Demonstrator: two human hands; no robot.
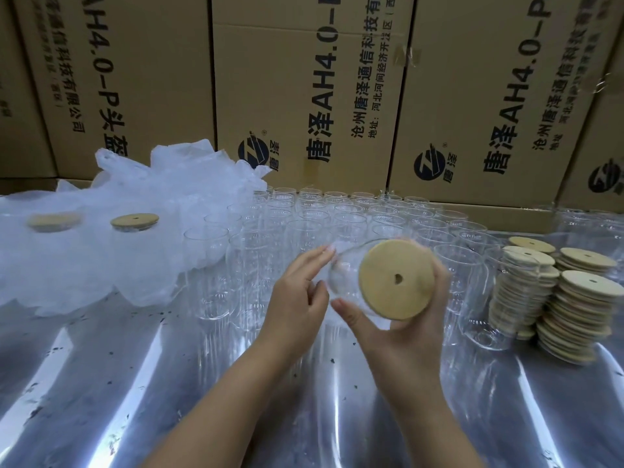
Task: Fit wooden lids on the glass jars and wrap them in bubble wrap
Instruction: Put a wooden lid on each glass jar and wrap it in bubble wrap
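My right hand (405,339) was curled round the mouth end of the glass jar (344,275), thumb on the near side and fingers (440,276) wrapped behind the rim. The wooden lid (396,279) sat on the mouth, facing me. The jar was tilted onto its side, lifted off the desk (135,383), between my two hands. My left hand (297,292) had its fingers straight and close together, laid against the base end of the glass rather than gripping it.

The lid looked seated, but I could not tell whether it was down evenly all round. To do this step well, I judged, I should brace the base with the left fingers, press the lid square and not at one edge, then feel round the rim for a gap.

The bubble wrap (101,265) lay well beyond my left fingers, the spare lids (580,309) just past my right fingers, and the open jars (304,224) behind both.
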